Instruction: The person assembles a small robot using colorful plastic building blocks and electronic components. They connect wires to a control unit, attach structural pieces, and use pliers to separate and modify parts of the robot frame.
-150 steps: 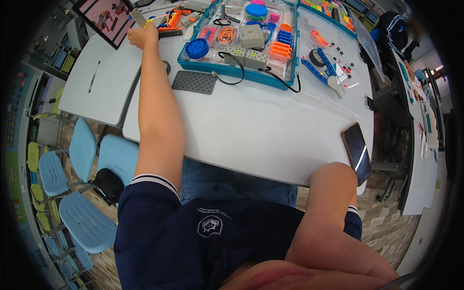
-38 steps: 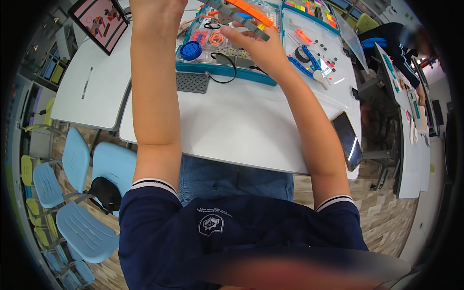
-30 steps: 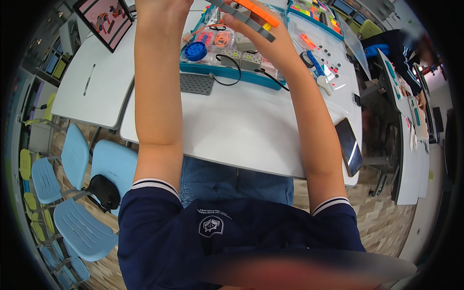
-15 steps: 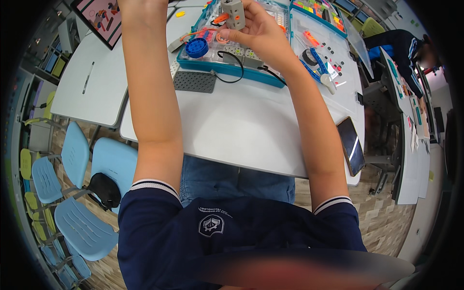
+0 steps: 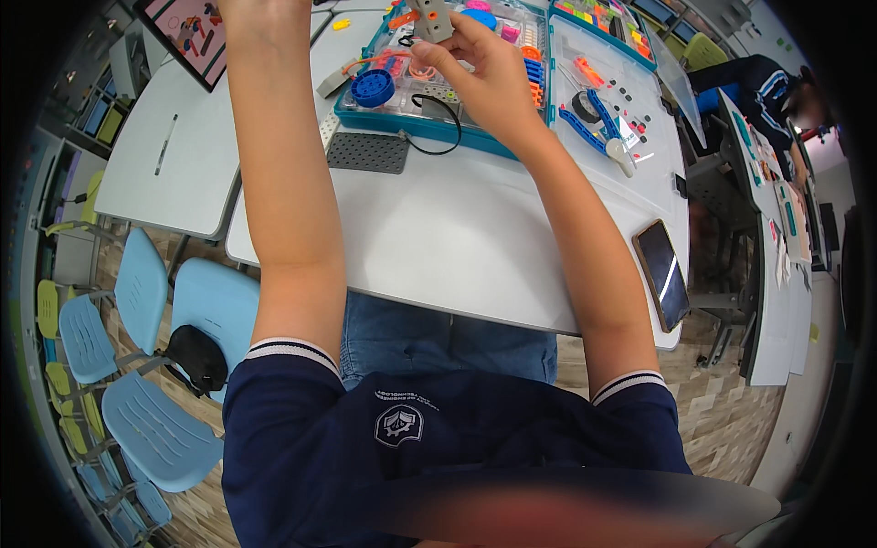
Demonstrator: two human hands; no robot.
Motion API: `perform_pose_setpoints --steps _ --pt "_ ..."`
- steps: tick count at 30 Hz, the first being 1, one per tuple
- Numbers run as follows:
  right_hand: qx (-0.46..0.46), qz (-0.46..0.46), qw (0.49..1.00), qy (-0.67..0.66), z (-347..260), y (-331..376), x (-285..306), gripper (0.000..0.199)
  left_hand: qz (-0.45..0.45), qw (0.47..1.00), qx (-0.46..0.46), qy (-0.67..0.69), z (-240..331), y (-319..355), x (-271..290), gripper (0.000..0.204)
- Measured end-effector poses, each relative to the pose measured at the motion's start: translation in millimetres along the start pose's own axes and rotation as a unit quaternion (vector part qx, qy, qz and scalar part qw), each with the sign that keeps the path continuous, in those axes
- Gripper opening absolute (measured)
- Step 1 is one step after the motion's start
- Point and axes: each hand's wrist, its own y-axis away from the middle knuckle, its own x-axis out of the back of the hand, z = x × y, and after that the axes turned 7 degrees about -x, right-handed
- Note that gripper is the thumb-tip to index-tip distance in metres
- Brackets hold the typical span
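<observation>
A person in a dark navy polo shirt sits at a white desk (image 5: 457, 247), seen from above, both bare arms stretched toward its far edge.

Off the desk's left side stand pale blue chairs (image 5: 137, 301), one with a small black bag (image 5: 195, 356) on its seat. On a neighbouring table to the left lie a pen (image 5: 165, 144) and, at the far corner, a tablet (image 5: 187, 32) showing a colourful picture.

The left hand (image 5: 260, 11) reaches beyond the far left edge of the desk and is mostly cut off by the top of the view; whether it is open or closed cannot be told.

Just right of that forearm, a grey perforated plate (image 5: 368, 152) lies flat near the far edge, touching a teal parts tray (image 5: 429, 132). Inside the tray sit a blue gear wheel (image 5: 373, 88), orange pieces and a looping black cable (image 5: 437, 123).

The right hand (image 5: 489, 78) is raised over the tray, its fingers closed around a small grey block (image 5: 432, 16) held at the fingertips, above the tray's far part.

To the right, a clear lid (image 5: 612, 100) holds blue beams, orange bits and small black pins. Near the desk's right front corner a dark phone (image 5: 661, 273) lies face up. Beyond the right edge, another person in dark clothing sits at a further table (image 5: 776, 274).
</observation>
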Motion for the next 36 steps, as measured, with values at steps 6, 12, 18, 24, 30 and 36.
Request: perform_pose_setpoints --steps 6,12,18,24,30,36 --pt "0.045 0.030 0.999 0.003 9 0 -6 0.049 -0.001 1.000 -0.005 0.001 0 4 -4 0.039" --pt "0.012 -0.001 1.000 0.022 8 8 -1 0.044 -0.006 1.000 -0.015 -0.025 0 7 -7 0.039" --pt "-0.085 -0.064 0.988 0.112 10 13 -3 0.043 0.012 0.999 0.037 -0.018 11 13 -11 0.038" --pt "-0.018 -0.017 0.975 0.222 16 12 0 0.040 -0.033 0.998 -0.029 -0.036 13 11 -14 0.038" --pt "-0.085 -0.008 0.994 0.074 3 3 17 0.035 -0.031 0.998 -0.044 -0.045 8 18 -24 0.034" --pt "-0.157 -0.069 0.922 -0.348 -30 8 50 0.043 -0.029 0.998 -0.001 -0.047 -2 35 -41 0.032"
